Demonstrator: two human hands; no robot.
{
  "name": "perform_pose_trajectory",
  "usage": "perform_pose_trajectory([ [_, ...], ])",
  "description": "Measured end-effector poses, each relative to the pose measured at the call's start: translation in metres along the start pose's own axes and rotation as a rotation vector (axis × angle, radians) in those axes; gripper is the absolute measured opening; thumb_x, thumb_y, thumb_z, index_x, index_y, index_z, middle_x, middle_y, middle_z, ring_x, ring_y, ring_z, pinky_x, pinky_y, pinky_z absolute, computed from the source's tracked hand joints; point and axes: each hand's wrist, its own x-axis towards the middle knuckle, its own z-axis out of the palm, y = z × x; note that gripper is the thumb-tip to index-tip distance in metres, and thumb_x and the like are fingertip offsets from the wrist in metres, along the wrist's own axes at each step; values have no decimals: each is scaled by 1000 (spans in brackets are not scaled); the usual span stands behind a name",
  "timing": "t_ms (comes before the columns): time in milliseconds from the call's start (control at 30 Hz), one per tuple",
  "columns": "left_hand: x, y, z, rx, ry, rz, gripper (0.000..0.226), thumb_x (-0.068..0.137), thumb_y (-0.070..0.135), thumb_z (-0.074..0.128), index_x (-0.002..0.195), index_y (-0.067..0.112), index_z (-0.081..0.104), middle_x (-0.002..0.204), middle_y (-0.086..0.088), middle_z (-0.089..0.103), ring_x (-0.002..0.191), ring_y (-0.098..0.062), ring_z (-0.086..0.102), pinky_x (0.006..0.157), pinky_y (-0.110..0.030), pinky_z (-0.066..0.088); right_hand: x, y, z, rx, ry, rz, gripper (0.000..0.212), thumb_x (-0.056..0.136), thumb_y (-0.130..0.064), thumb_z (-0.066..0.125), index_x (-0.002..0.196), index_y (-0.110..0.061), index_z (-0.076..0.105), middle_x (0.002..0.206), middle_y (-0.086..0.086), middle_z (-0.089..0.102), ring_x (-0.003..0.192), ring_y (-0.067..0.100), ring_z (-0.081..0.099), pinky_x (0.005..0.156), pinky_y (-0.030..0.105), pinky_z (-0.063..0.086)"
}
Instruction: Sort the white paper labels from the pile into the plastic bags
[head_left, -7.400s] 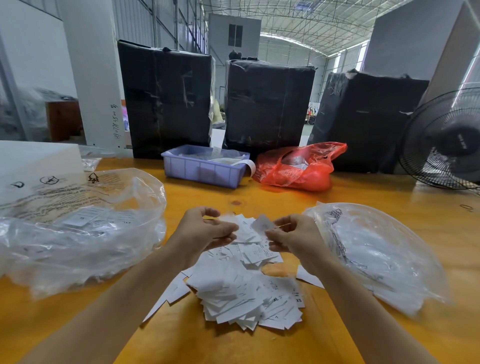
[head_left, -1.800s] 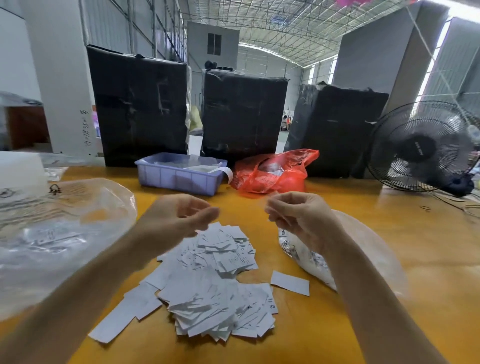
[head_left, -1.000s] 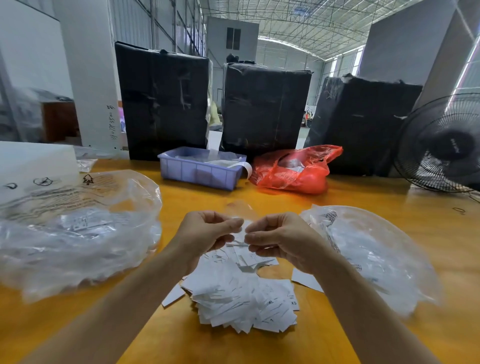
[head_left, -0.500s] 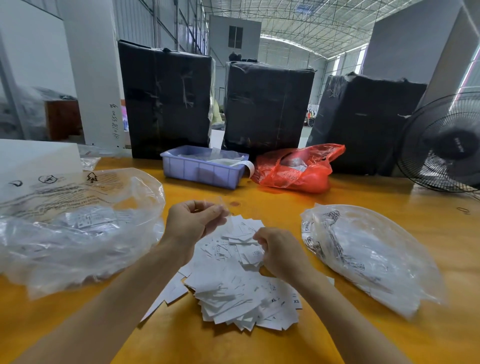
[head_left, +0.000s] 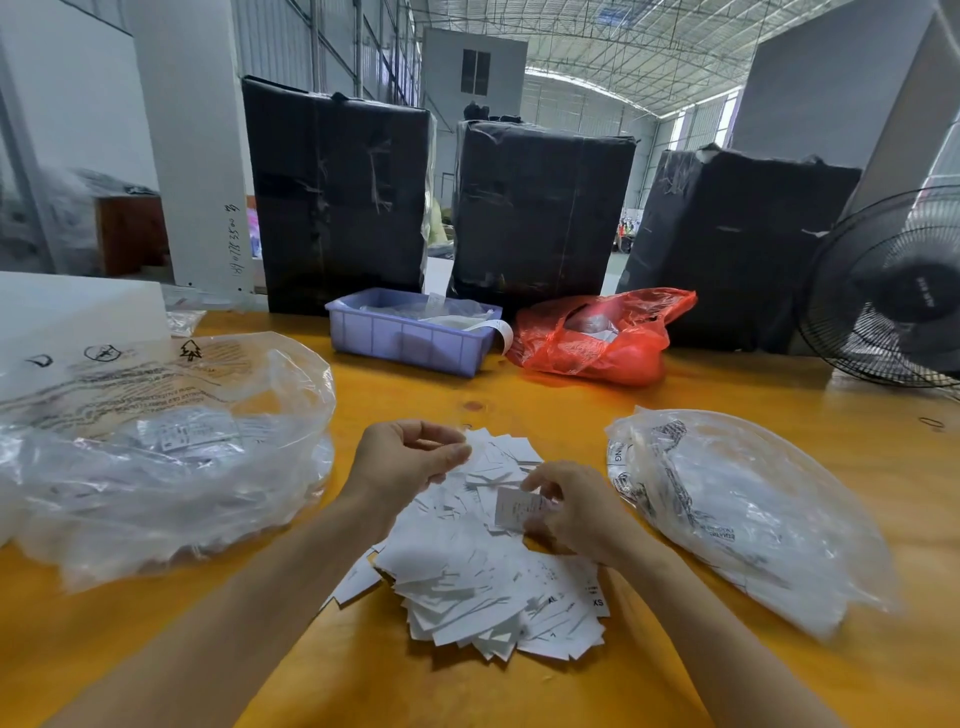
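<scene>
now the right hand (head_left: 574, 512) pinches one label (head_left: 516, 508) just above the pile (head_left: 483, 566) at table centre, while the left hand (head_left: 410, 460) hovers at eleven o'clock of the pile, fingers curled, though i cannot tell if it holds anything; one clear bag (head_left: 156, 457) lies at nine o'clock, another bag (head_left: 743, 509) at three, both near the pile

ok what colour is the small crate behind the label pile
The crate is light purple, a lavender plastic; the head view, the only one, shows it.
</scene>
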Motion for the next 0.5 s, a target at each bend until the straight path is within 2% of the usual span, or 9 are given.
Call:
perform_pose_trajectory([
  [67, 0, -1, 1, -4, -6, -4, 7, 75, 4, 76, 79, 6, 70, 57, 2, 66, 41, 2, 52, 43, -11, 42, -2, -1, -5, 287, 61, 43, 6, 80, -14, 74, 80, -12, 69, 69, -5, 61, 62, 10, 52, 60, 31, 48],
  [100, 0, -1, 1, -6, -8, -7, 7, 75, 7, 76, 80, 6, 70, 58, 2, 68, 42, 2, 52, 43, -11, 42, -2, -1, -8, 451, 90, 80, 12, 81, -14, 74, 71, -12, 67, 57, -8, 59, 53, 7, 50, 51, 25, 42],
  [133, 0, -2, 2, 1, -10, -13, 8, 76, 11, 76, 80, 7, 71, 61, 2, 70, 44, 1, 53, 45, -12, 42, -3, -2, -12, 628, 92, 138, 14, 82, -14, 72, 70, -11, 67, 53, -9, 60, 50, 6, 50, 48, 20, 38],
  [233, -1, -3, 3, 39, -30, -44, 9, 76, 21, 77, 75, 14, 71, 64, 6, 71, 55, -5, 54, 54, -17, 43, -1, -7, -21, 1071, 28, 315, 6, 85, -6, 66, 79, -6, 68, 60, 2, 68, 60, 14, 56, 52, 21, 38],
  [333, -3, -3, 6, 34, -89, -94, 8, 72, 19, 79, 72, 14, 72, 59, 7, 68, 61, -9, 57, 61, -21, 44, -2, -21, -24, 1306, -12, 316, 6, 83, 8, 61, 83, 2, 63, 60, 8, 68, 54, 15, 63, 49, 19, 48],
  [433, -4, -2, 9, 42, -135, -116, 7, 72, 17, 79, 72, 14, 73, 59, 6, 68, 64, -10, 58, 66, -23, 46, -3, -31, -25, 1425, 19, 210, 9, 81, 9, 61, 87, 2, 61, 70, 11, 72, 65, 18, 70, 56, 20, 55],
  [500, -5, -1, 10, 41, -144, -117, 6, 72, 17, 78, 72, 15, 73, 63, 4, 69, 67, -11, 60, 67, -23, 47, -5, -37, -26, 1359, 69, 162, 9, 80, 3, 65, 85, -4, 63, 75, 10, 72, 67, 16, 70, 60, 23, 56],
])
